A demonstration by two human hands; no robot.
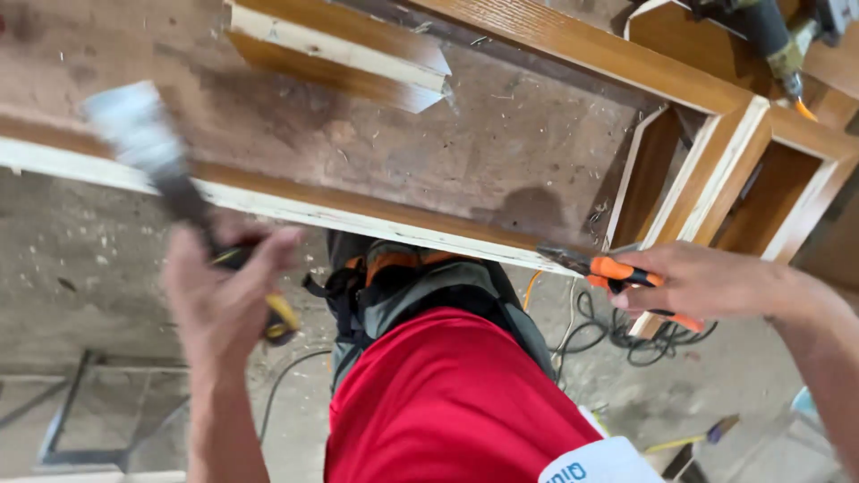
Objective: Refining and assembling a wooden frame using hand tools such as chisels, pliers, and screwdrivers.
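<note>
You are gripping a hammer (152, 165) in your left hand (224, 295), fingers clenched round its black and yellow handle, with the pale head blurring above the near edge of the workbench (376, 152), toward its left end. Your right hand (707, 282) is closing round the orange and black handles of a pair of pliers (617, 273), whose dark tip is lying right at the near edge of the bench, toward its right end, just beside the corner of a wooden frame (716, 179). Whether the tip is pinching a nail or anything else, you cannot tell from here; it is too small and dark.

The risk, as I judge it, is coming from the swing. The hammer head is smearing in the picture, so it is moving fast, and your two hands are working well apart, so a blow that misses could be landing on the painted edge strip and chipping it, or glancing toward your tool belt (403, 277) and thigh below. If the pliers are holding something thin, a slip could be sending it flying. The loose offcut (349, 54) at the far edge and the cables (644, 335) on the floor near your feet are also inviting a snag or a stumble.
</note>
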